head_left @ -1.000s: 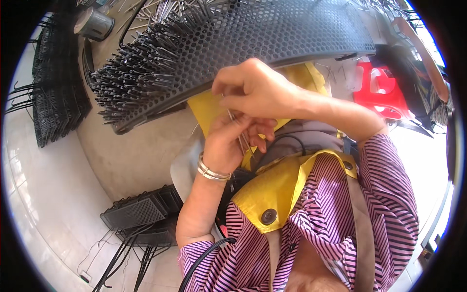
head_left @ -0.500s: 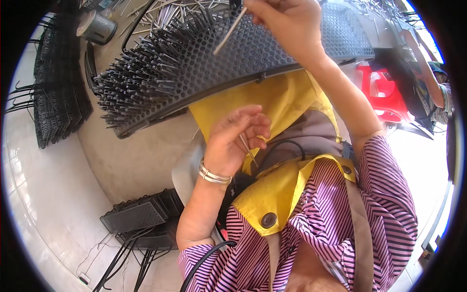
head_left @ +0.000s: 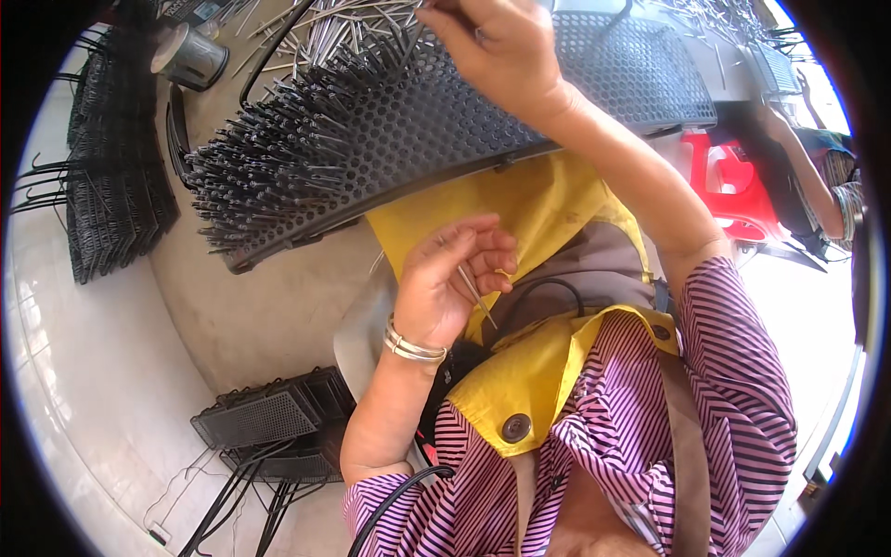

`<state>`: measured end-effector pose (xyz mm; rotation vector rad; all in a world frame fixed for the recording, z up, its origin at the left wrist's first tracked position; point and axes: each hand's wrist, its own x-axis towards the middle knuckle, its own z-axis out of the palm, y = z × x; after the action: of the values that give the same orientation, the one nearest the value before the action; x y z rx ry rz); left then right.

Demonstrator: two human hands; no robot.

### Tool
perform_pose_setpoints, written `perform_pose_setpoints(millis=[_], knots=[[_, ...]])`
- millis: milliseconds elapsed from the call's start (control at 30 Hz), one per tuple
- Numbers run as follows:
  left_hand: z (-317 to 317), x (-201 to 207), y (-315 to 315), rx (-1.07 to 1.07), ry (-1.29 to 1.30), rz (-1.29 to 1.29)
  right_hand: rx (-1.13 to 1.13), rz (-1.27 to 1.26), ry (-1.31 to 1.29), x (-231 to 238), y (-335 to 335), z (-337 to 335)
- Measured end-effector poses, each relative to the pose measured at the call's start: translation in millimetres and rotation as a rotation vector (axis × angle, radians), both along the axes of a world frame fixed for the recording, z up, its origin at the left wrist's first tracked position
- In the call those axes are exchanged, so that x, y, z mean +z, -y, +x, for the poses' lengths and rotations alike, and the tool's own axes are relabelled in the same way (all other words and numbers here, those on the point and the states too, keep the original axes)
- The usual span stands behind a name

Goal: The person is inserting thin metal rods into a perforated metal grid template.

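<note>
Head view shows a slim, straight, greyish rod (head_left: 477,296).

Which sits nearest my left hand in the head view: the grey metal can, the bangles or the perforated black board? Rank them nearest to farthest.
From the left hand:
1. Bangles: around that arm's wrist.
2. Perforated black board: ahead of the hand.
3. Grey metal can: farthest, toward the upper left.
</note>
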<state>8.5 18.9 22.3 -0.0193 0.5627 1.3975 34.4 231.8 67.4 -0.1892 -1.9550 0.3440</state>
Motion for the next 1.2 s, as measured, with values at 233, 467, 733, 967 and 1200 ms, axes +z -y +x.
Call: perform_pose_setpoints(millis=[233, 467, 733, 967, 1200], knots=[[-0.1, -3.3, 1.6, 0.010, 0.014, 0.010, 0.214, 0.122, 0.039, -23.5, 1.7, -20.1], [0.1, 1.0, -2.2, 0.043, 0.106, -0.040, 0.228, 0.021, 0.137, -9.4, 4.9, -24.6], [-1.4, 0.5, -1.2, 0.054, 0.111, -0.035, -0.055, 0.347, 0.618, 23.1, 23.0, -22.1], [-0.3, -2.0, -3.2, 0.032, 0.125, 0.007, 0.173, -0.241, 0.108, -11.7, -4.2, -30.3], [0.7, 0.7, -3.2, 0.039, 0.100, -0.026, 0.021, -0.218, 0.236, 4.9, 7.4, -20.5]])
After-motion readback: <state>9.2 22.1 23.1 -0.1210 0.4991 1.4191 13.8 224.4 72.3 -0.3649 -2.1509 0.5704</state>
